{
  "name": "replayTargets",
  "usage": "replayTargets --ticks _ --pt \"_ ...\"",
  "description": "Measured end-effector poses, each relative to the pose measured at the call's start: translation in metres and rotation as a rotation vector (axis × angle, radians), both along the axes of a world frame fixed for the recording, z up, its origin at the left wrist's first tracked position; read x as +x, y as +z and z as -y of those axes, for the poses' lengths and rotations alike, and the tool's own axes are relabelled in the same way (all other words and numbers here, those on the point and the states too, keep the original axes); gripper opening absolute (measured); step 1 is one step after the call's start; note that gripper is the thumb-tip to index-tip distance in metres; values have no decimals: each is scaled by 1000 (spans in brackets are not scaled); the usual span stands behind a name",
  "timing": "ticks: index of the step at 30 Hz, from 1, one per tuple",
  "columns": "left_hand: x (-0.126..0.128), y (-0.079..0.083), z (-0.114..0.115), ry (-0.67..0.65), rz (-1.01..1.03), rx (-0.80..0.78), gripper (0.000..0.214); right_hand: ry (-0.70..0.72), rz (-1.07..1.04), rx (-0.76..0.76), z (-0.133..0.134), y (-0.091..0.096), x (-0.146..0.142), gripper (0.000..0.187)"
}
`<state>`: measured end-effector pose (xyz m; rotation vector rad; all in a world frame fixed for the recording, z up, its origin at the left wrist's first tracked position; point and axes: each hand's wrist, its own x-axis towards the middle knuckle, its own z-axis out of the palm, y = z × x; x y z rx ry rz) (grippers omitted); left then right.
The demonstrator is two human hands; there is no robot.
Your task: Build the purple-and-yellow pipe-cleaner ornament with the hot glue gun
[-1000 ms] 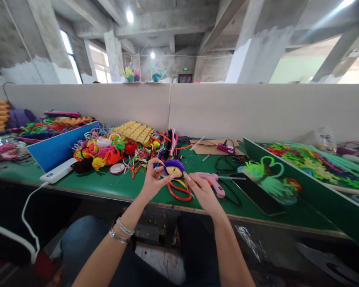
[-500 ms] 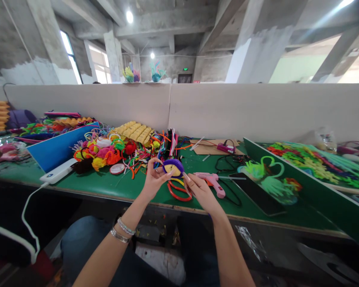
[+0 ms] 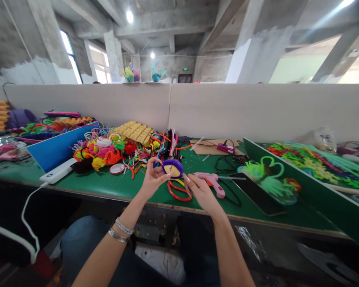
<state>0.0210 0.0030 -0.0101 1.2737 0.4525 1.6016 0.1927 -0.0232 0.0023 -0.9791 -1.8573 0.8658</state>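
Note:
My left hand (image 3: 154,177) pinches a small round piece (image 3: 172,171) with a pale yellow face. Fuzzy purple pipe cleaner (image 3: 174,162) curves around its rim. At its right side the fingers of my right hand (image 3: 201,193) are pressed together on the purple strand; their tips partly hide it. Just below the piece lie red-handled scissors (image 3: 179,197), partly covered by my right fingers. A pink glue gun (image 3: 217,187) rests on the green table right beside my right hand, a clear glue stick (image 3: 231,178) reaching out of its back.
Colourful pipe cleaner pieces (image 3: 107,151) are heaped at the left, by a white power strip (image 3: 59,171) and a blue board (image 3: 62,146). Rightward lie a black phone (image 3: 259,195), a green swan-like figure (image 3: 273,179) and a dark green divider (image 3: 305,187). A low wall (image 3: 227,107) runs behind.
My left wrist has shifted slightly left and the round piece has tilted a little. Both hands keep their hold. At the far left edge, another person's hand has moved slightly.

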Motion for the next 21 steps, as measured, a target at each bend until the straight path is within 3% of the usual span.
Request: replayTargets --ticks 9,17,21 --pt "0 6 4 -10 -23 -30 55 14 -7 -1 1 -3 -1 37" --pt "-6 11 4 4 -122 -19 54 -75 60 78 0 -1 0 34" --pt "-11 13 4 62 -196 14 53 -76 98 77 -2 -1 -2 32"
